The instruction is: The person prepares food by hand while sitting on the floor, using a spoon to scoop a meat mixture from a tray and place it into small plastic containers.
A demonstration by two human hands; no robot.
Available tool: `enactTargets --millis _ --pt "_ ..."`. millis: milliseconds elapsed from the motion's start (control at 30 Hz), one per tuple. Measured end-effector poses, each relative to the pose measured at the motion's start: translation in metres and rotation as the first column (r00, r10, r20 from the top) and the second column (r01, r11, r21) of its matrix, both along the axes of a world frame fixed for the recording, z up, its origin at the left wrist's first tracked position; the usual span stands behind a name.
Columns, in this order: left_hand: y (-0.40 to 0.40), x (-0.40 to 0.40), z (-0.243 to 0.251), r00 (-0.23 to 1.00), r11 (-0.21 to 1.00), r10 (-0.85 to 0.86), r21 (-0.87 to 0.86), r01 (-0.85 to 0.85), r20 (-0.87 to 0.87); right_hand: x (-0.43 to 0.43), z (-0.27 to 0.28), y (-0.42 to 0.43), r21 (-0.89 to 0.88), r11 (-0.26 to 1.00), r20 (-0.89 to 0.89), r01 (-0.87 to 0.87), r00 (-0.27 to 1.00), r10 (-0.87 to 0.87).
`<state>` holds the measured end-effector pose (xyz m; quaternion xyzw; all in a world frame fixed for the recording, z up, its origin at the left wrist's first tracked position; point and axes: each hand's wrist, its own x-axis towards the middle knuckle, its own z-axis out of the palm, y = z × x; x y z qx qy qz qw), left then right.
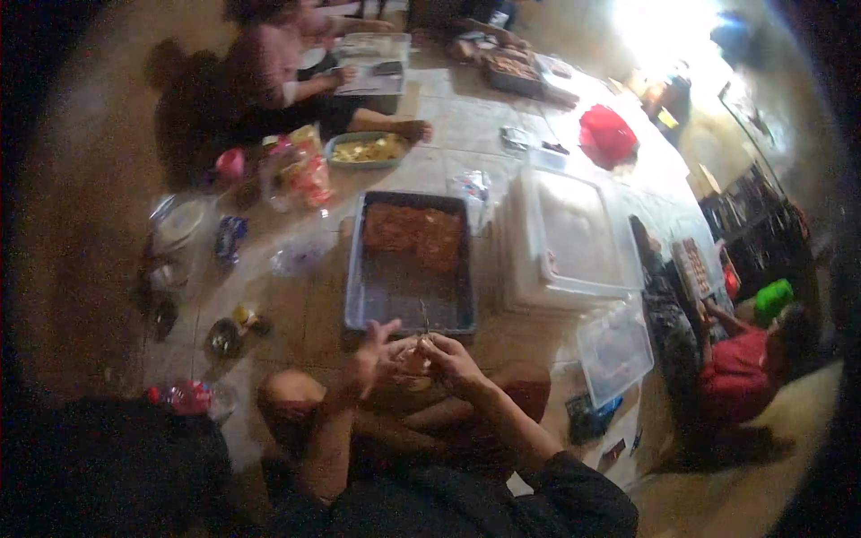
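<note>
My left hand [378, 356] is raised in front of my lap with its fingers apart, beside a small shiny item [416, 363], perhaps in clear plastic, too blurred to name. My right hand [452, 362] has its fingers closed on this item. A thin upright thing [425, 316] sticks up at the fingertips; its kind cannot be told. Just beyond both hands lies a dark rectangular tray [352, 269] on the tiled floor. Reddish-brown food [414, 235] fills its far part, and the near part shows its bare bottom.
Stacked clear plastic containers [518, 269] stand right of the tray, with a plastic lid [615, 350] nearer me. Leftward lie a bottle [185, 397], a round jar [224, 338] and plastic bags [299, 175]. An oval dish [366, 151] sits beyond. Several people sit around.
</note>
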<state>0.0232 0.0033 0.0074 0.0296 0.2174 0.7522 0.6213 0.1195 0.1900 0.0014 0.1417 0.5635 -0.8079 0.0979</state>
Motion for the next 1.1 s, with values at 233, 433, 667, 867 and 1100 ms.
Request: enactTargets --millis 233,433,667,867,1100 --pt "-0.035 -0.13 -0.148 0.107 0.448 0.101 -0.05 -0.893 -0.989 0.047 0.02 0.066 0.086 0.973 -0.037 0.216 0.976 -0.214" --pt "-0.009 -0.224 -0.197 0.362 0.472 -0.335 -0.488 -0.734 -0.87 0.055 -0.038 0.162 0.636 0.772 0.001 0.026 0.999 -0.035" --pt "-0.023 -0.243 -0.211 -0.463 0.769 -0.435 -0.05 -0.637 -0.772 0.046 -0.155 0.234 0.883 0.441 0.006 -0.16 0.944 0.329" --pt "0.006 -0.232 -0.171 -0.279 0.722 -0.385 -0.098 -0.685 -0.88 0.064 -0.175 0.273 0.974 0.018 0.188 -0.226 0.851 0.49" --pt "0.001 -0.255 -0.123 -0.185 0.669 -0.46 -0.202 -0.715 -0.869 0.071 -0.13 0.242 0.953 0.157 0.185 -0.26 0.907 0.38"
